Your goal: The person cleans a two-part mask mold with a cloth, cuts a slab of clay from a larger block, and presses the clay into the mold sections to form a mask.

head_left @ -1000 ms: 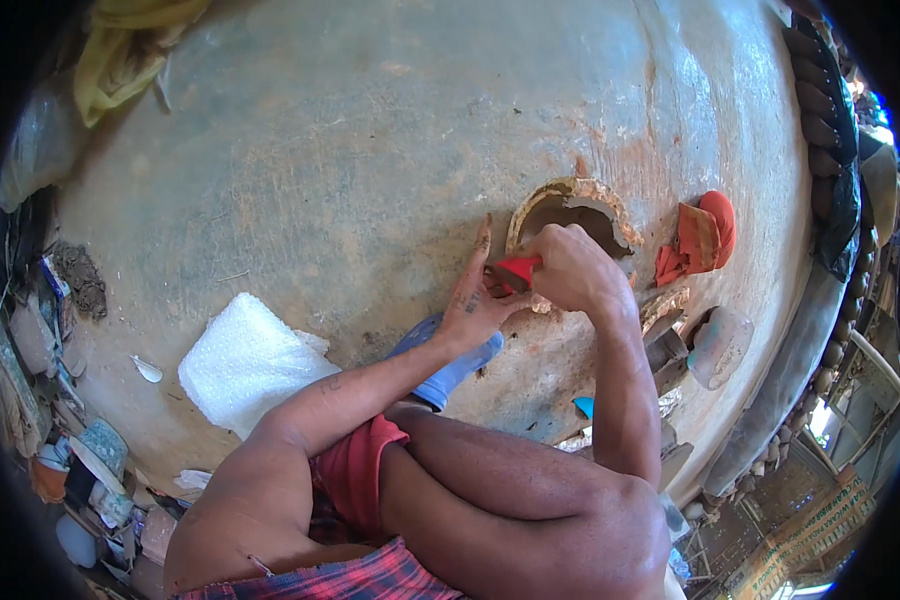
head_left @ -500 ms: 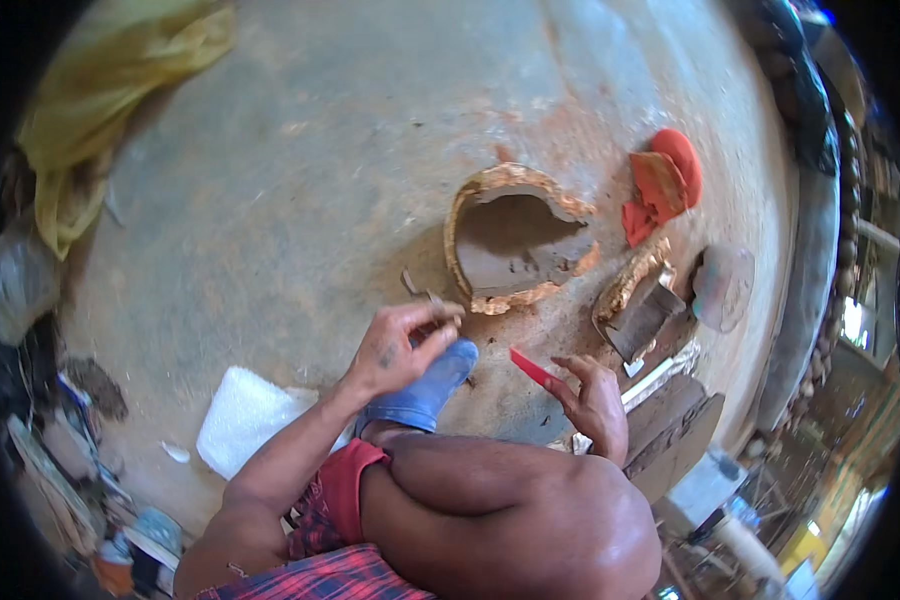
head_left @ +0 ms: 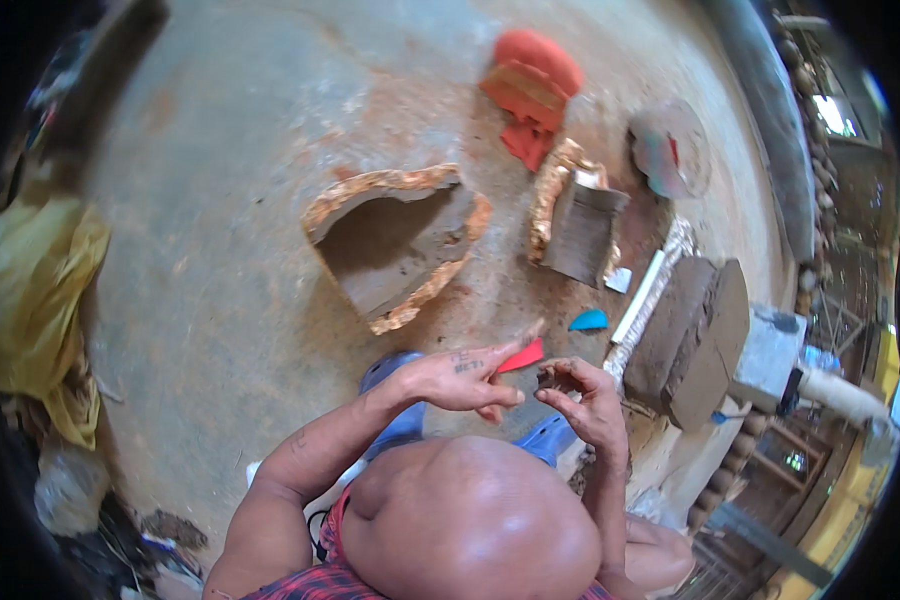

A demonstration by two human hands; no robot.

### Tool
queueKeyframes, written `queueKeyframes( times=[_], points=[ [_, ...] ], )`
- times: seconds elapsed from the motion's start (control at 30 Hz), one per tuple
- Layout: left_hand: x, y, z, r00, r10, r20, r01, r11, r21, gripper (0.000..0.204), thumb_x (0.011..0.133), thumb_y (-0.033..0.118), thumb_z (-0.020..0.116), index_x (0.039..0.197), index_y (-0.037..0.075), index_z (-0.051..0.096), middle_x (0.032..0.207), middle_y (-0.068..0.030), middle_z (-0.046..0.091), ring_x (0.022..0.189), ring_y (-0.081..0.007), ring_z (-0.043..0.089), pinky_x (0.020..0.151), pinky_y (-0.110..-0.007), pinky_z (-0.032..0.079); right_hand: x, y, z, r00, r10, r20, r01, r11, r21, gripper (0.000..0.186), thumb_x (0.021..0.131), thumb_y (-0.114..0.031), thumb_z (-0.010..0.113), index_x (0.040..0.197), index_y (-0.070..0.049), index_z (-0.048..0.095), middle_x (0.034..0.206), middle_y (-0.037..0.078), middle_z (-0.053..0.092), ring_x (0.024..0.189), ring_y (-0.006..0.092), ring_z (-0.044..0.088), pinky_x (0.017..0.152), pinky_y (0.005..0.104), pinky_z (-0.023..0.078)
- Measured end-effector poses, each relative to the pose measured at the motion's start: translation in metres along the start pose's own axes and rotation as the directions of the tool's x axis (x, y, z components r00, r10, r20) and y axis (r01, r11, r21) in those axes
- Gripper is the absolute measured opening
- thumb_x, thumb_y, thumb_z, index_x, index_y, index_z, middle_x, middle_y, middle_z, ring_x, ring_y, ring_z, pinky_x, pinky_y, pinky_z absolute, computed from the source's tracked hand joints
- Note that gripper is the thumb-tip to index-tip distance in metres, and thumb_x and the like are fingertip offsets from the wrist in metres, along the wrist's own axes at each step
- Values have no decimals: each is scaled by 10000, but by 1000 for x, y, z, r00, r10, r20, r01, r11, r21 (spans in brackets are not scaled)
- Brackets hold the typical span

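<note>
From the head camera, two bare hands meet below and to the right of a rough-rimmed, clay-lined mould (head_left: 398, 283). The left hand (head_left: 460, 378) appears to grasp a red scraper (head_left: 522, 356), though its grip is partly hidden. The right hand (head_left: 590, 400) pinches a dark clay lump (head_left: 546, 380) between thumb and fingers. The scraper looks light, thin and springy, best held along its broad back. The lump is probably soft and sticky, smearing if squeezed. The mould seems heavy and brittle at its jagged edge, safer taken by its outer wall. A smaller mould section (head_left: 588, 228) and a teal scraper (head_left: 589, 320) crowd the mould's right; concrete floor (head_left: 210, 290) gives room to its left.
</note>
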State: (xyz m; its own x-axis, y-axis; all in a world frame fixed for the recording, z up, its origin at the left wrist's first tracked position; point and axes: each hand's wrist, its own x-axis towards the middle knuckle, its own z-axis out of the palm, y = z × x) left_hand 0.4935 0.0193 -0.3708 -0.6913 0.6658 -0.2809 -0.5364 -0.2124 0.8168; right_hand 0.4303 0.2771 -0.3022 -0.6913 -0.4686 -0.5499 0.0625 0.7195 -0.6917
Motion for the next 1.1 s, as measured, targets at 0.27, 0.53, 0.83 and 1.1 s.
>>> queueKeyframes(
  times=[0.27, 0.53, 0.83, 1.1],
  points=[
    [-20, 45, -70, 638, 334, -694, -56, 919, 390, 382, 974, 192, 734, 1309, 11, 704, 1058, -141, 782, 915, -153, 735, 817, -311, 589, -116, 145, -91, 707, 657, -262, -696, 582, -421, 506, 734, -146, 897, 1176, 43, 740, 1010, 188, 796, 944, 269, 772, 878, 398, 601],
    [-78, 24, -225, 623, -214, -752, 516, 835, 190, 609, 1034, 591, 601, 1276, 42, 707, 888, -13, 626, 821, -128, 560, 655, -320, 473, -51, 144, -36, 837, 313, -450, -478, 819, -318, 518, 881, -269, 809, 1310, -3, 693, 1148, 263, 727, 1086, 433, 695, 976, 494, 544],
    [-97, -37, -174, 518, 59, -853, 255, 942, 220, 511, 1086, 470, 570, 1239, 1, 707, 897, 33, 597, 836, -105, 539, 721, -326, 475, 23, 131, 68, 938, -251, -240, 61, 799, -598, 516, 815, -100, 808, 1318, -108, 694, 1485, 197, 529, 1398, 428, 510, 1135, 558, 446],
    [-122, -51, -200, 319, 185, -929, -143, 979, 146, 493, 1120, 348, 540, 1375, -58, 654, 1268, -61, 715, 1152, -132, 639, 1011, -313, 491, -2, 194, -1, 849, 86, -521, -371, 799, -473, 268, 860, -101, 763, 1112, -26, 716, 1169, 177, 680, 1123, 378, 649, 977, 459, 508]
  ],
)
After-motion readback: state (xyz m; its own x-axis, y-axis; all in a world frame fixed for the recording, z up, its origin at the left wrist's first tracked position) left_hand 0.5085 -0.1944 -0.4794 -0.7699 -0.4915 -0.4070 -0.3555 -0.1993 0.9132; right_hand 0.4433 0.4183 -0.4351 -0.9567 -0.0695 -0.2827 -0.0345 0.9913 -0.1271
